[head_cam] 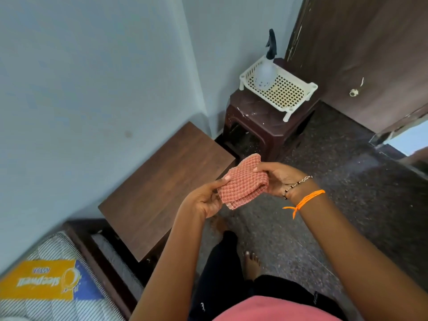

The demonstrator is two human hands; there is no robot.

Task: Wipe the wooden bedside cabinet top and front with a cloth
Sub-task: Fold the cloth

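Both hands hold the cloth (240,183) in the air, just in front of the bedside cabinet (166,188) and above the floor (335,205). The left hand (203,200) pinches the near left edge of the folded pink checked fabric between thumb and fingers, while the right hand (275,179) grasps the opposite side, thumb on top and fingers curled beneath. The cloth touches nothing but the hands, and the dark wooden top looks untouched by it; I judge that wiping has not begun and the person is folding or arranging the pad first.

The cabinet stands against the pale wall (92,77), between the bed (53,281) on its left and a dark plastic stool (261,126) on its right. A white slotted basket (289,93) sits on the stool with a spray bottle (266,72) standing in it.

Risks from here, as I read them: the fold is loose, with layered edges hanging at the lower corner, so it may open during the first stroke and drag rather than wipe. A one-handed hold on so thick a pad could slip. The cabinet front is hidden from this angle, so it could easily be missed, and reaching it means bending beside the stool, where an elbow might knock the tall bottle over.
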